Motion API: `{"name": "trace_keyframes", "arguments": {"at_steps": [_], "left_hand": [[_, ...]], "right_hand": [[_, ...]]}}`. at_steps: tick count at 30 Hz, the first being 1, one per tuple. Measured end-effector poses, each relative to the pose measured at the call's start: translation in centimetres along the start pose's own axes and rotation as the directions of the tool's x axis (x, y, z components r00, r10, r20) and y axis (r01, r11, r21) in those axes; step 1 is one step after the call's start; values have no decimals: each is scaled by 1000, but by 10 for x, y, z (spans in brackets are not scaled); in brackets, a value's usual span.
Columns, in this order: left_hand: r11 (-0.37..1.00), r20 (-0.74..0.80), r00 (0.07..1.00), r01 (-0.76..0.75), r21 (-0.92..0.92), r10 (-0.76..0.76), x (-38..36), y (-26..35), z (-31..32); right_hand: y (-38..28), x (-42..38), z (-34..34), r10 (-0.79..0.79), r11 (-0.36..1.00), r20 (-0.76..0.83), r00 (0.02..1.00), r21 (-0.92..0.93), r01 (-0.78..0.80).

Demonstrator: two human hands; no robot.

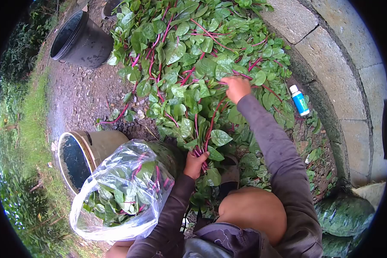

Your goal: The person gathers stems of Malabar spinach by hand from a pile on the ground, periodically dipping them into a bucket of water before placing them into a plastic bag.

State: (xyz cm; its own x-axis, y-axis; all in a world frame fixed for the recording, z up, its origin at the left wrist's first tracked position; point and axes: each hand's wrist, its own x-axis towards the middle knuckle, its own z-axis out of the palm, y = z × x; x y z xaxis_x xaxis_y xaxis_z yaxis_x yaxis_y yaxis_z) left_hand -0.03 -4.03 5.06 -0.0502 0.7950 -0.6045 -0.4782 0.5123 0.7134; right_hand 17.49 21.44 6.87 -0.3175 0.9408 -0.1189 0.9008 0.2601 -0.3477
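Fingers of the left hand point(194, 166) are closed round a stem bunch point(200, 152), near the clear bag point(112, 233). Right hand point(238, 89) is curled on a reddish stem point(220, 82) in the leafy pile point(175, 52).

Gravelly grnd point(79, 101) | lg leafy-stem pile point(175, 51) | blk bkt point(88, 45) | pale bkt point(105, 144) | blue-label btl point(299, 101)

The left hand point(195, 165) is closed, fingers curled and thumb angled forward, its forearm slanting ahead in a dark sleeve point(175, 201). The right hand point(236, 88) reaches farther forward, fingers bent inward, the right arm point(279, 155) nearly straight. A bare, bent knee point(253, 213) shows between both arms
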Motion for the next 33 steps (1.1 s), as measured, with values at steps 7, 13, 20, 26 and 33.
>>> {"name": "trace_keyframes", "arguments": {"at_steps": [7,13,20,26,33], "left_hand": [[999,-62,997,-49,-24,47,-10,-5,-14],[964,-98,992,50,-261,-78,-4,6,-2],[911,-111,989,39,-411,-93,5,15,5],[989,-48,998,-57,-134,51,-5,12,-4],[990,-54,998,20,-137,-28,-14,5,-15]], "right_hand": [[19,-1,-178,-188,854,125,974,-469,225],[45,37,-157,-358,860,-550,755,-509,36],[43,-33,-58,248,942,-449,858,317,-107],[68,2,7,593,782,-363,719,474,-406],[114,36,27,592,659,-292,751,711,-243]]}}
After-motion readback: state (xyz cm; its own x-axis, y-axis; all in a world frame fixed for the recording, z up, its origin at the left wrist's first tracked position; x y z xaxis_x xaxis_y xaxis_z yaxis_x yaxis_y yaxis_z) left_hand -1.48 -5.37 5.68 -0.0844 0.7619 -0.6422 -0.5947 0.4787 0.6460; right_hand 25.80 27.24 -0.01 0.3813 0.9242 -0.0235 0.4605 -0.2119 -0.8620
